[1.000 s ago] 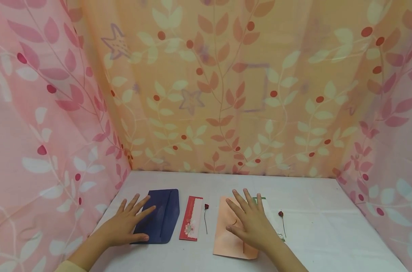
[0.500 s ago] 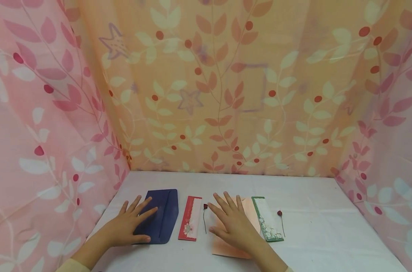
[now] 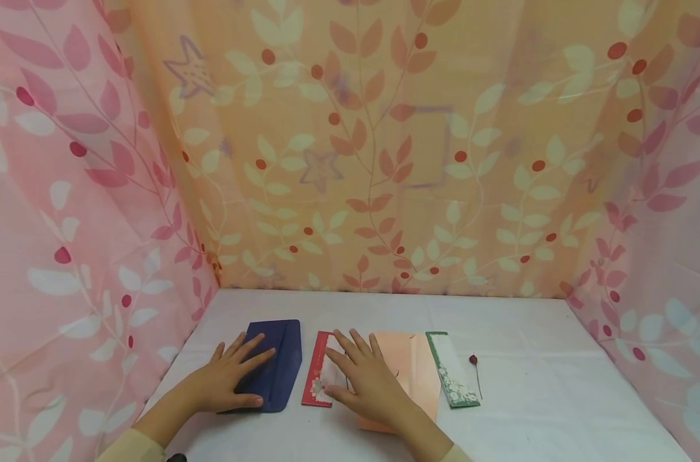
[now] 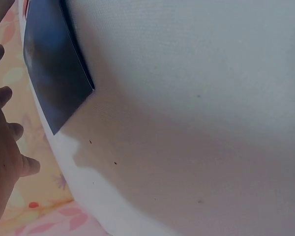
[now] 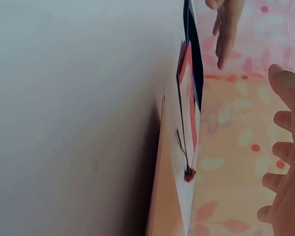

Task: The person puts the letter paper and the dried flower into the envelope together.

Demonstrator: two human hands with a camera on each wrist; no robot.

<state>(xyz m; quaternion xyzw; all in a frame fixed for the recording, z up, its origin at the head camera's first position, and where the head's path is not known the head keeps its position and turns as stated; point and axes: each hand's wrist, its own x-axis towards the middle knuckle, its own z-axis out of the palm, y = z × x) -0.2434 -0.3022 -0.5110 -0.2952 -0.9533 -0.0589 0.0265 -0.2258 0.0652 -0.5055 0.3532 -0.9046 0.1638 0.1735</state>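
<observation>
My left hand [image 3: 230,380] is spread over a dark blue envelope [image 3: 283,366] at the left. In the left wrist view, the fingers hang apart from that envelope [image 4: 54,64]. My right hand [image 3: 367,382], fingers spread and holding nothing, hovers above the gap between a red-edged floral card [image 3: 313,378] and a peach envelope [image 3: 421,372]. It covers part of both in the head view. A small dried red rose [image 5: 189,174] lies beside the red card, mostly hidden by the hand in the head view. Farther right lie a green-edged floral card [image 3: 455,372] and a second red rose [image 3: 473,360].
A white-covered table [image 3: 557,385] carries everything. A leaf-patterned orange curtain [image 3: 378,160] stands behind it, with pink curtains [image 3: 55,212] at both sides. A small dark rounded object [image 3: 177,457] shows at the bottom edge beside the left sleeve.
My right hand has moved left, from above the peach envelope toward the red card, uncovering the green card. My left hand stays over the blue envelope with a slight shift right.
</observation>
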